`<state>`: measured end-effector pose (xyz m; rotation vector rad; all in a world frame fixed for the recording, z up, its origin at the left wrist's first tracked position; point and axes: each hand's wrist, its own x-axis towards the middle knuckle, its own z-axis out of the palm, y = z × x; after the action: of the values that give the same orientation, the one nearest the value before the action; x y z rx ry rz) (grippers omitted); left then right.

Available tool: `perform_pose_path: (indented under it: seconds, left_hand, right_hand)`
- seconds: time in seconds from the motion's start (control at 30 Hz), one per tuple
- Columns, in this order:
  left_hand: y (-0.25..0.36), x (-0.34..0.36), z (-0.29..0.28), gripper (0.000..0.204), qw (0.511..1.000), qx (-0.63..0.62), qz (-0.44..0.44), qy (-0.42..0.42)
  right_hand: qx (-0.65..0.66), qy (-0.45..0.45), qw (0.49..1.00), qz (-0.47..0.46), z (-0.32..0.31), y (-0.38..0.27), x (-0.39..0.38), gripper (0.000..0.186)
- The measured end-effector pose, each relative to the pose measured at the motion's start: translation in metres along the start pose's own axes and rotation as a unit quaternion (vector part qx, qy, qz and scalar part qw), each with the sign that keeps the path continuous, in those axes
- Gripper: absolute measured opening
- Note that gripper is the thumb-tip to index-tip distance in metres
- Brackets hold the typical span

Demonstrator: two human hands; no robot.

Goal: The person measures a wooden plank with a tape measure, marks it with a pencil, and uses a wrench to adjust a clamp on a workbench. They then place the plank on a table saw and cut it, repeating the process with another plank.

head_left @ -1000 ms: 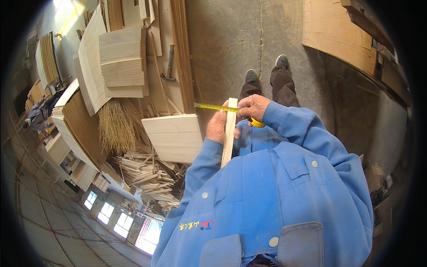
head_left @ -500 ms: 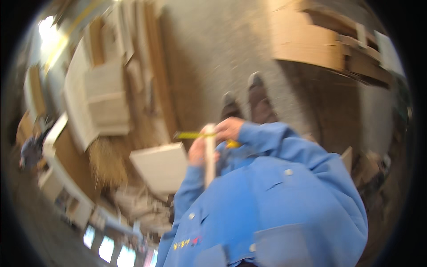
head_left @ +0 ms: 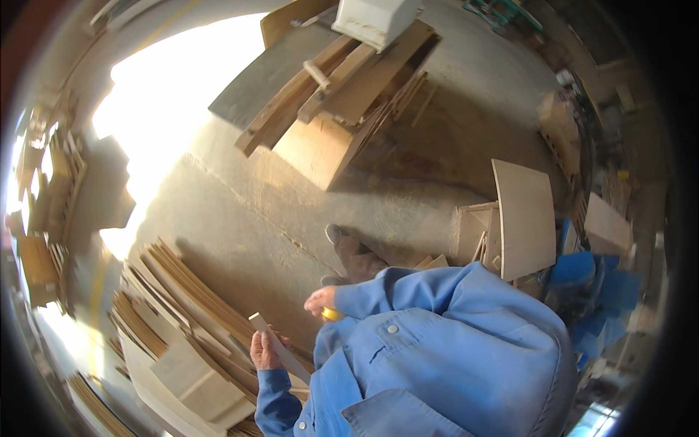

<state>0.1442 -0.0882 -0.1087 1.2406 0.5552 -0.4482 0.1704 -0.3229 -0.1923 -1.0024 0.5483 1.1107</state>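
Note:
A narrow, pale wooden strip [head_left: 290, 360] is gripped in my left hand [head_left: 263, 352], its far end sticking out beyond the fingers and its near end close to my blue jacket. To the right and slightly farther off, my right hand [head_left: 319, 299] is closed around a tape measure [head_left: 331, 315]. Only part of its yellow case shows below the fingers, and no drawn-out blade can be seen. The two hands are apart, both in front of my body.
Stacked boards and panels [head_left: 196, 379] lie at the lower left. Ahead stands a wooden workbench [head_left: 313, 149] with thick beams and a white box-shaped piece [head_left: 375, 22]. On the right, a pale panel [head_left: 524, 218] leans near blue plastic sheeting [head_left: 571, 269]. Bright sunlight covers the floor at upper left.
My view has turned toward the workbench. My hands have moved apart, and the yellow tape blade that lay across the wooden strip no longer shows.

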Motion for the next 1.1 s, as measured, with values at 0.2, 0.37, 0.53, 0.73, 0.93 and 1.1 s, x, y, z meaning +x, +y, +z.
perform_pose_path:
  seconds: [0.2,0.37,0.53,0.73,0.93,1.1]
  left_hand:
    - [0.002,0.040,0.079,0.022,0.971,0.178,0.125,-0.095]
    - [-0.035,0.058,0.157,0.025,0.935,0.203,0.233,-0.176]
    - [-0.055,0.055,0.216,0.029,0.887,0.281,0.314,-0.191]
    - [-0.056,0.069,0.292,0.041,0.830,0.380,0.311,-0.265]
    - [-0.070,0.088,0.359,0.034,0.808,0.449,0.289,-0.249]
    - [-0.072,0.104,0.387,0.036,0.830,0.489,0.166,-0.213]
  right_hand:
    - [0.056,-0.011,0.994,0.094,-0.022,0.008,-0.027,0.049]
    - [0.234,-0.159,0.955,-0.086,-0.058,0.023,-0.028,0.048]
    - [-0.107,-0.064,0.901,-0.416,-0.121,0.032,-0.008,0.020]
    - [0.382,-0.193,0.901,-0.076,-0.209,0.020,-0.014,0.032]
    - [0.325,0.026,0.945,-0.036,-0.331,-0.010,-0.026,0.049]
    - [0.253,0.355,0.852,-0.288,-0.506,-0.086,-0.040,0.029]
